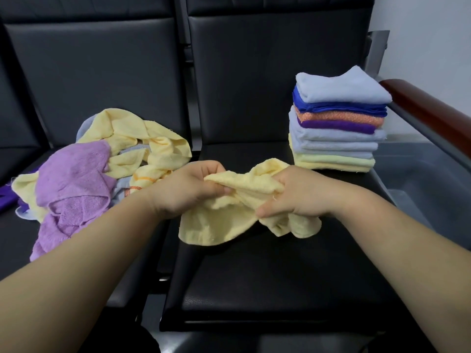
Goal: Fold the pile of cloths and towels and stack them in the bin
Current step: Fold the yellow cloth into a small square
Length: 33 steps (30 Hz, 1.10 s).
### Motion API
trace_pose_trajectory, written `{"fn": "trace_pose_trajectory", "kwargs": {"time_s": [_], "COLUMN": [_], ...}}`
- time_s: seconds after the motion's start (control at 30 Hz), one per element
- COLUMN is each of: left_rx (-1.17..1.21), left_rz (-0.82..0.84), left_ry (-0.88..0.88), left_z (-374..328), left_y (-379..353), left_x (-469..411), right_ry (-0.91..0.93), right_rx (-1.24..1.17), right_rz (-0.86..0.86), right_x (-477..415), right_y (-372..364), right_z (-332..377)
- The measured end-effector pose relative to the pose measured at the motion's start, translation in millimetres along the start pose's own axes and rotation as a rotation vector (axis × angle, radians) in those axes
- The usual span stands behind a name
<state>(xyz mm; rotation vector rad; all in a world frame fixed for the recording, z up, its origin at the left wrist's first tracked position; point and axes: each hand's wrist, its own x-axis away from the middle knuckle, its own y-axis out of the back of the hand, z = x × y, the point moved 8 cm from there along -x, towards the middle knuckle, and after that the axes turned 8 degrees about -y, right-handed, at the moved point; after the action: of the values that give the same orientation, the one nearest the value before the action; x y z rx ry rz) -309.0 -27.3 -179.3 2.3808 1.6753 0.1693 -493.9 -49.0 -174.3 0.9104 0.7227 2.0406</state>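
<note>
Gripping a crumpled yellow cloth with our left hand and right hand, we hold it over the black seat, between the unfolded pile and the folded stack.

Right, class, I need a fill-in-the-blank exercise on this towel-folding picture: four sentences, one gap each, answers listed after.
1. The crumpled cloth gripped by the left hand and the right hand is pale ____.
2. The top cloth of the folded stack is light ____.
3. The unfolded pile lies on the person's ____ side.
4. The folded stack stands on a ____ seat.

Missing words: yellow; blue; left; black.
</note>
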Motion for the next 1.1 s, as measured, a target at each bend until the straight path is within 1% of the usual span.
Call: {"fn": "trace_pose_trajectory", "kwargs": {"time_s": [0.03,0.1,0.13,0.17,0.23,0.27,0.3,0.37,0.43,0.5,0.53,0.57,0.6,0.67,0.7,0.73,0.77,0.83,0.9,1.0,1.03,1.1], "left_rx": [0.059,0.138,0.125,0.052,-0.208,-0.288,-0.297,-0.146,0.092,0.259,0.287,0.276,0.206,-0.131,-0.305,-0.405,-0.418,-0.317,-0.184,-0.090,-0.044,0.097], "left_rz": [0.000,0.030,0.046,0.064,0.109,0.125,0.129,0.095,-0.003,-0.062,-0.060,-0.042,-0.015,0.043,0.065,0.073,0.061,0.005,-0.079,-0.153,-0.159,-0.178], "left_ry": [-0.011,-0.008,0.007,0.016,0.014,0.009,0.008,-0.004,-0.003,0.027,0.030,0.032,0.030,0.007,-0.008,-0.033,-0.056,-0.110,-0.145,-0.148,-0.141,-0.126], "left_z": [-3.2,-9.1,-11.1,-14.2,-16.8,-15.9,-14.9,-13.0,-13.8,-17.0,-19.6,-22.7,-24.1,-24.1,-22.9,-21.3,-21.7,-26.0,-30.0,-31.3,-31.0,-31.3], "left_y": [-0.3,-6.4,-9.4,-11.7,-13.6,-14.3,-15.0,-13.3,-6.3,-2.4,-2.5,-4.1,-5.5,-6.3,-7.6,-8.2,-8.5,-4.3,4.3,8.6,5.9,1.1], "left_x": [0.2,1.2,2.1,3.4,3.9,3.6,3.5,3.4,2.3,2.4,2.3,3.1,4.1,5.8,5.6,4.6,4.2,3.7,4.5,6.0,6.5,7.3], "right_ry": [-0.029,-0.031,-0.023,-0.008,0.041,0.066,0.088,0.105,0.090,0.070,0.067,0.066,0.075,0.081,0.072,0.067,0.063,0.061,0.057,-0.003,-0.024,-0.029], "right_rx": [0.014,0.033,0.042,0.041,-0.020,-0.081,-0.146,-0.250,-0.288,-0.226,-0.143,-0.042,0.048,0.120,0.099,0.040,-0.037,-0.136,-0.059,0.095,0.103,0.037], "right_rz": [0.025,0.051,0.047,0.025,-0.041,-0.071,-0.089,-0.075,-0.003,0.063,0.058,0.017,-0.042,-0.162,-0.224,-0.274,-0.302,-0.283,-0.239,-0.133,-0.119,-0.159], "right_x": [0.0,-1.0,-1.4,-2.3,-1.2,-0.1,1.7,4.1,4.3,3.6,3.1,2.2,2.0,2.3,3.2,4.9,7.2,11.9,14.3,15.1,14.9,15.2], "right_y": [-4.2,-10.1,-10.3,-7.6,1.2,5.7,9.1,10.3,5.2,-2.5,-4.6,-4.0,-1.4,8.5,16.6,25.0,31.7,35.4,30.1,14.3,12.1,15.8], "right_z": [-3.0,-5.3,-5.5,-5.5,-1.4,0.8,3.5,7.3,7.1,6.4,6.2,7.3,9.9,13.2,13.0,12.6,12.4,13.6,16.8,16.1,15.1,13.3]}}
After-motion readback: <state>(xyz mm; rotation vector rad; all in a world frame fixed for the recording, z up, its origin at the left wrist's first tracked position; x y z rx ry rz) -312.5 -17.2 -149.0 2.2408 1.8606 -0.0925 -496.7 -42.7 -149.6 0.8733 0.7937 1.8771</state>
